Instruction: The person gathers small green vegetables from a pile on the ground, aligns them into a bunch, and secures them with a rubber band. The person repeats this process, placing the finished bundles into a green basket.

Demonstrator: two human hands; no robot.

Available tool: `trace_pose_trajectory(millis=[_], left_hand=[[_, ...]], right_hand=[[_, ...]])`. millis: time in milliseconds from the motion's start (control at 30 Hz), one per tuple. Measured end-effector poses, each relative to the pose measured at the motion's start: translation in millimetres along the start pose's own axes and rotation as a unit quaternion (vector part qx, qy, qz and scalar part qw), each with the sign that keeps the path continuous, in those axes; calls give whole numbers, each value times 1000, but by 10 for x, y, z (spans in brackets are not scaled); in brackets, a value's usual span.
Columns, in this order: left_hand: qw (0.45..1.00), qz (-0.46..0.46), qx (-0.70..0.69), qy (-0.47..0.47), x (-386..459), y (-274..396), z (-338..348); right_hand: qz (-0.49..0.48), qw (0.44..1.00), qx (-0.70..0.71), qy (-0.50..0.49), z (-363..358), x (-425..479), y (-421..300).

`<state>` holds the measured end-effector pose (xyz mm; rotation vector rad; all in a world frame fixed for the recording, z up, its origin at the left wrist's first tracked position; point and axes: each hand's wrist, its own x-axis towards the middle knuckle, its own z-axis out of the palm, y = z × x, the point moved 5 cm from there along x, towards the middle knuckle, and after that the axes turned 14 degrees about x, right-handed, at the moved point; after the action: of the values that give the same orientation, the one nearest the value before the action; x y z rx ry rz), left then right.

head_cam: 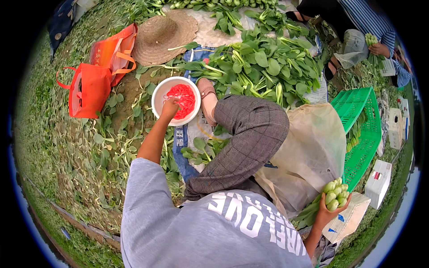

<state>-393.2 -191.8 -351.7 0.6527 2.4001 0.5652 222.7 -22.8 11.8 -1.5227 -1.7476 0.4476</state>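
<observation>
My left hand [171, 106] reaches into a white plastic bowl [156, 100] of red bands or ties [185, 97]; its fingertips are down among them, and whether they pinch one is unclear. Out to the right, my right hand [330, 209] holds a bunch of bok choy [336, 193], its pale stem ends upward and leaves hanging down toward me. A large heap of loose bok choy [268, 63] lies on sacking beyond my bent knee. Between my knee and the right hand spreads a translucent plastic sheet [311, 140].
A green plastic crate [363, 157] with bunched greens stands at right, near white foam boxes [378, 182]. Orange bags [90, 90] and a straw hat [161, 37] lie at upper left. At upper right, a co-worker in striped sleeves holds another bunch [371, 39]. Cut leaves litter the soil.
</observation>
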Motion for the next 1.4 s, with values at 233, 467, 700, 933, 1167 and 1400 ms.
trace_pose_trajectory(millis=[233,467,700,933,1167,1400], left_hand=[[989,-55,108,81,-61,221,719],[987,-57,91,116,83,63,719],[984,-70,8,161,-8,-110,585],[981,-49,-11,185,-76,16,408],[979,-69,1,190,41,-162,447],[977,-39,-28,207,14,-124,355]], right_hand=[[-35,999,-36,-15,78,124,-180],[8,1000,-18,-7,99,107,-206],[-10,1000,-11,-5,82,111,-162],[1,1000,10,10,3,28,-45],[10,999,29,12,-59,-28,39],[0,999,28,16,-36,-22,56]])
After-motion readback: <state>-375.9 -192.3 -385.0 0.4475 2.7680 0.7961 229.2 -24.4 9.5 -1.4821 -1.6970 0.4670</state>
